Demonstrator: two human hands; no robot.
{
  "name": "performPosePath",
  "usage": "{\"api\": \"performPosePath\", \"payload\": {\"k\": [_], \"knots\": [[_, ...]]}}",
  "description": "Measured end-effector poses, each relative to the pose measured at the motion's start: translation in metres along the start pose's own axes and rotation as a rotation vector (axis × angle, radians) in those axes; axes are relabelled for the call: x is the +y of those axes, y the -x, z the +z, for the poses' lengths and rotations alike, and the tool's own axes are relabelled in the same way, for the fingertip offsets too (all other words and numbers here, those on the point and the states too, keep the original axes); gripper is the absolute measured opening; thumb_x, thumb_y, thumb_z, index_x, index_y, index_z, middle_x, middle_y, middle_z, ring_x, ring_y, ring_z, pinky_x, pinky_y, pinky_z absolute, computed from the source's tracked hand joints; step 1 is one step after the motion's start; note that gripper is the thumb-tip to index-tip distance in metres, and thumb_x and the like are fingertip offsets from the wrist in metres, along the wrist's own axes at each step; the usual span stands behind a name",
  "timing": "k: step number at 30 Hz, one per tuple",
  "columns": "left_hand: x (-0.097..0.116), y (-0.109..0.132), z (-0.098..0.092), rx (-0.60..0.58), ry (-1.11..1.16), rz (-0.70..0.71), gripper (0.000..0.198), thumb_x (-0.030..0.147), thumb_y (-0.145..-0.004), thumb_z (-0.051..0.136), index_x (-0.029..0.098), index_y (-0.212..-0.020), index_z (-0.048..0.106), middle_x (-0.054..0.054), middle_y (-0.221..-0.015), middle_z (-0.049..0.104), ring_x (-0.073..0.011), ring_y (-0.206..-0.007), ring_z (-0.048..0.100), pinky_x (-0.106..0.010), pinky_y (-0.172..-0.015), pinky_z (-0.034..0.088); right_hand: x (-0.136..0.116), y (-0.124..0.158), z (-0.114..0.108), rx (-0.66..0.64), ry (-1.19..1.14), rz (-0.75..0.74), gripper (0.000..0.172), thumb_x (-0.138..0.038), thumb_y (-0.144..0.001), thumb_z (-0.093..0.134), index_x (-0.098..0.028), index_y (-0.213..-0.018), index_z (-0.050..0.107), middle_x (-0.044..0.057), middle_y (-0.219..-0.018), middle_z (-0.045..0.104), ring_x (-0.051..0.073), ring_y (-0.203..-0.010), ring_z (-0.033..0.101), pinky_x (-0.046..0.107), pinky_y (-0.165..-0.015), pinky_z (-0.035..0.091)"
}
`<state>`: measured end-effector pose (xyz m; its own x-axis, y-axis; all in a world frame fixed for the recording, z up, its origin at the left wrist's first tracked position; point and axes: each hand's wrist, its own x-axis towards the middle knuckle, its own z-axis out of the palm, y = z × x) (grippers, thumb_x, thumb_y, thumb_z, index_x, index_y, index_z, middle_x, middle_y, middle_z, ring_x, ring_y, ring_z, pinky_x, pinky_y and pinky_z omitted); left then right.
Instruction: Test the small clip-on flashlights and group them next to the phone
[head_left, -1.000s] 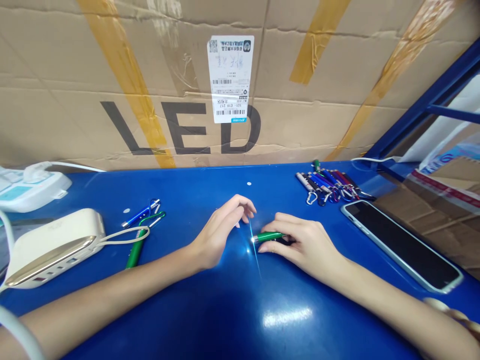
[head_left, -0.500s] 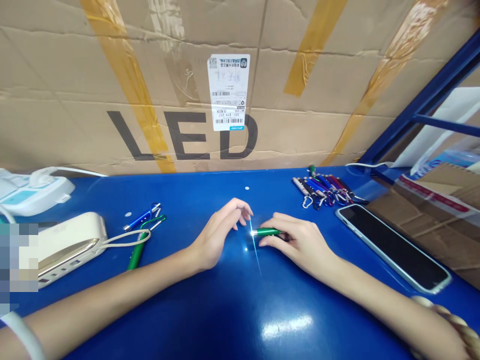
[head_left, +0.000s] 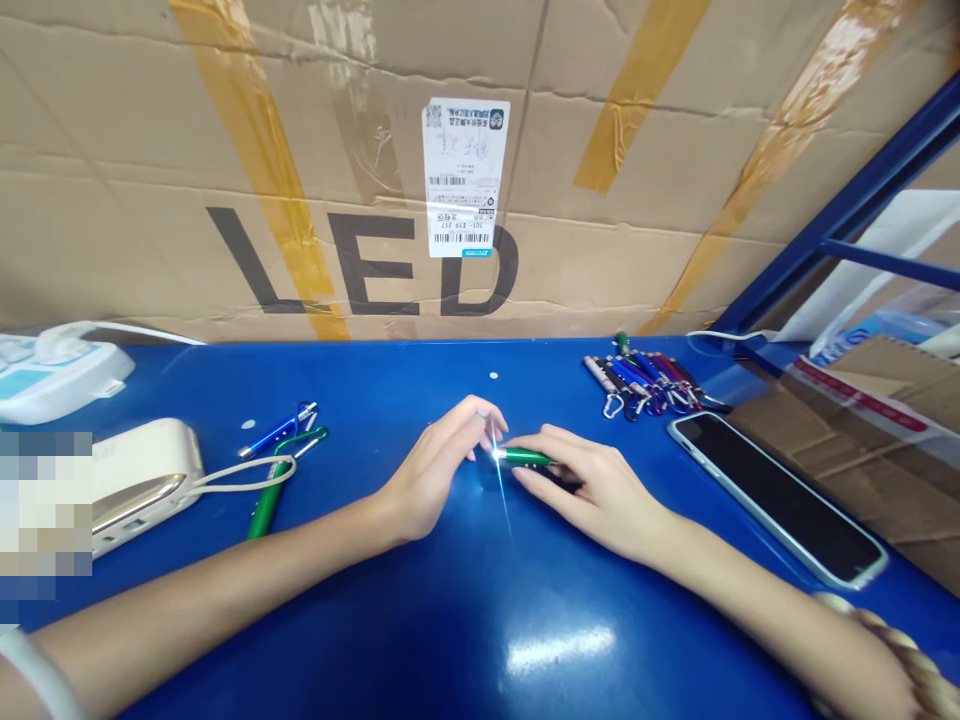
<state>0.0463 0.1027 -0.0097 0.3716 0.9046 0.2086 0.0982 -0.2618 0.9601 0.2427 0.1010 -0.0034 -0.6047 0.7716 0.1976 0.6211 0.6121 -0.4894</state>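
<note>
A small green flashlight (head_left: 525, 457) lies level between the fingers of my right hand (head_left: 592, 480), its lit end glowing white and pointing left. My left hand (head_left: 439, 465) is curved on its side just left of the light, fingers bent over towards it, with nothing visible in its grasp. Its fingertips are close to the glowing end; whether they touch it I cannot tell. Left of my left hand, a blue penlight (head_left: 274, 435) and another green flashlight (head_left: 265, 505) with a green carabiner rest on the blue table (head_left: 420, 640).
Several penlights with carabiners (head_left: 649, 380) lie in a row at the back right, beside a phone (head_left: 780, 500). A white power bank (head_left: 154, 475) with a loop and a power strip (head_left: 67, 385) are at left. A large cardboard box (head_left: 360, 120) stands behind.
The lit green flashlight and the fingers of my right hand have shifted slightly left, closer to my left hand. The view has also moved a little.
</note>
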Motion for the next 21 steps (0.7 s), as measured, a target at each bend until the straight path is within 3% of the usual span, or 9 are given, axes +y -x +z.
{"api": "performPosePath", "payload": {"k": [13, 21], "knots": [[0.0025, 0.0012, -0.0002, -0.003, -0.005, -0.011, 0.030, 0.037, -0.092, 0.026, 0.019, -0.090, 0.050, -0.002, -0.084, 0.052, -0.0183, -0.082, 0.049, -0.030, -0.072, 0.036, -0.0016, -0.0001, -0.0030, -0.045, 0.022, -0.060, 0.029, -0.028, -0.093, 0.043, -0.023, -0.118, 0.056, 0.001, -0.084, 0.058, 0.010, -0.065, 0.056, 0.021, -0.058, 0.042], [-0.0031, 0.0002, 0.0000, 0.004, 0.007, -0.016, 0.030, 0.038, -0.092, 0.027, 0.020, -0.091, 0.051, -0.002, -0.083, 0.052, -0.0183, -0.082, 0.049, -0.030, -0.072, 0.035, 0.0033, -0.0023, 0.0000, -0.053, 0.028, -0.055, 0.026, -0.034, -0.093, 0.045, -0.026, -0.113, 0.060, 0.000, -0.082, 0.060, 0.009, -0.063, 0.056, 0.020, -0.058, 0.041]]}}
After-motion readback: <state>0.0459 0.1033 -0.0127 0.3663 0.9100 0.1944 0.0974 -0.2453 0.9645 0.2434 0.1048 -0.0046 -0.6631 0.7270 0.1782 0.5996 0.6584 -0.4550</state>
